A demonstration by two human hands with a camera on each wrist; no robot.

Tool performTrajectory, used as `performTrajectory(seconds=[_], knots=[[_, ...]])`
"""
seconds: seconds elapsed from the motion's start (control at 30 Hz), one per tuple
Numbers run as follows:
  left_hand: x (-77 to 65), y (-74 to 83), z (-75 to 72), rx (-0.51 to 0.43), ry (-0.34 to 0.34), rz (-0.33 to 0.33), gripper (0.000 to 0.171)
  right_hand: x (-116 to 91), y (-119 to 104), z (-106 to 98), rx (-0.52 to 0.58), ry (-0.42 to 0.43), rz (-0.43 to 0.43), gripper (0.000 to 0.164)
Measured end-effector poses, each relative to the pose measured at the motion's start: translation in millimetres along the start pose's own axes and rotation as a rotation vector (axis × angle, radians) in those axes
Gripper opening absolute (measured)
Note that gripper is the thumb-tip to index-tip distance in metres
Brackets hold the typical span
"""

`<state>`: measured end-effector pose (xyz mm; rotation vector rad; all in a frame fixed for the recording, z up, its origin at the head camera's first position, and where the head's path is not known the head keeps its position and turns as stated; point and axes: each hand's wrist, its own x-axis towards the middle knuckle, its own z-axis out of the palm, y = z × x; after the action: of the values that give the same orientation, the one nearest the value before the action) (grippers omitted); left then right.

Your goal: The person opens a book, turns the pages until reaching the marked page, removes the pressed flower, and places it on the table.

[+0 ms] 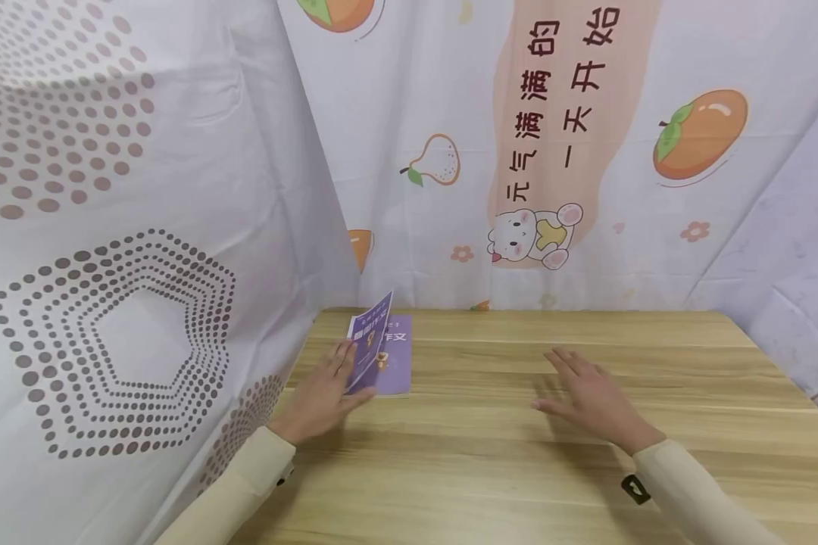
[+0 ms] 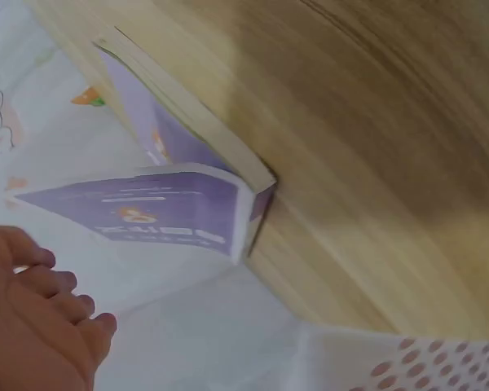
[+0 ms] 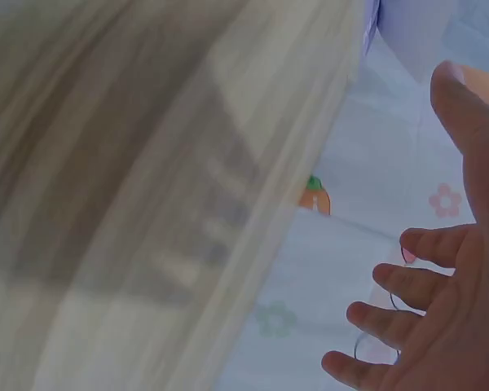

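A purple-covered paperback book (image 1: 398, 367) lies at the far left of the table, its front cover (image 1: 370, 344) standing up at a slant. My left hand (image 1: 323, 395) is beside the raised cover, fingers extended and overlapping it in the head view. Seen from the left wrist, the fingers of that hand (image 2: 45, 314) are apart from the cover (image 2: 167, 208), and the page edges (image 2: 191, 110) of the book show. Over the table to the right, my right hand (image 1: 594, 401) holds nothing, its thumb and fingers spread in the right wrist view.
The wood-grain table (image 1: 477, 454) meets a printed curtain (image 1: 409, 250) with fruit and lettering along its back edge. A white dotted cloth (image 1: 143, 333) hangs along the left side, close to my left arm. Another pale cloth (image 1: 791, 250) is at the right.
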<state>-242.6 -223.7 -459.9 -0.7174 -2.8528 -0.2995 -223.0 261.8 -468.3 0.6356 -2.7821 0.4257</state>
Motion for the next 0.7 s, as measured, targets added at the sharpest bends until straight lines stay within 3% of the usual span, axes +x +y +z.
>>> performTrajectory(seconds=[0.1, 0.23, 0.33, 0.5, 0.7], knots=[[-0.3, -4.9, -1.5, -0.110, 0.040, -0.060, 0.076, 3, -7, 10, 0.015, -0.001, 0.001, 0.086], [1.2, -12.9, -0.4, -0.229, 0.126, -0.088, 0.059, 10, -22, 22, 0.066, -0.027, 0.031, 0.071], [4.0, -20.8, 4.6, -0.256, 0.168, -0.096, 0.055, 19, -35, 30, 0.162, -0.065, 0.068, 0.062], [8.5, -31.0, 12.0, -0.276, 0.112, -0.198, 0.054, 39, -63, 48, 0.290, -0.086, 0.122, 0.056], [12.6, -38.4, 17.6, -0.265, 0.016, -0.312, 0.069, 65, -101, 68, 0.357, -0.086, 0.135, 0.055]])
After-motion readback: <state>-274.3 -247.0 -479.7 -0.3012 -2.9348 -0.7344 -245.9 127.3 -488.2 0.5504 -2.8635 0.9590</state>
